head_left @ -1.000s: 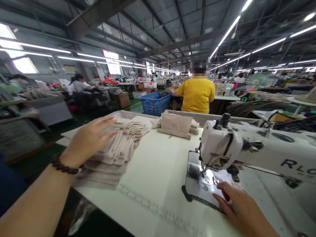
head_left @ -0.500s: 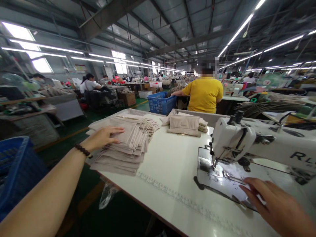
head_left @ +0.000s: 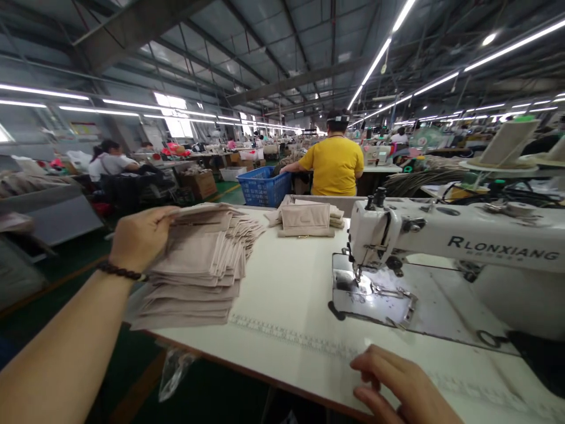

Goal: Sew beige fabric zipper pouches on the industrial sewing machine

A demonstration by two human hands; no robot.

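Note:
At the left of the table, my left hand [head_left: 142,235] pinches the upper left edge of a beige fabric piece [head_left: 200,213] on top of a fanned stack of like pieces [head_left: 189,291]. The held edge is lifted slightly. My right hand [head_left: 392,383] hovers over the table's front edge, fingers loosely bent and apart from the thumb, with nothing in it. Behind it stands a white sewing machine [head_left: 441,235], its lamp lighting the metal plate [head_left: 348,300] under the needle. No fabric lies under the presser foot.
A smaller pile of sewn beige pieces [head_left: 305,219] lies at the table's back. A printed ruler strip [head_left: 291,337] runs along the white table [head_left: 282,282]. Beyond are a blue basket [head_left: 263,187] and a person in a yellow shirt [head_left: 338,165]. Thread cones [head_left: 507,144] stand at the right.
My left hand has gone from lying on the stack to pinching the top piece's far left edge. My right hand has left the machine's plate and moved toward the table's front. The view has turned right.

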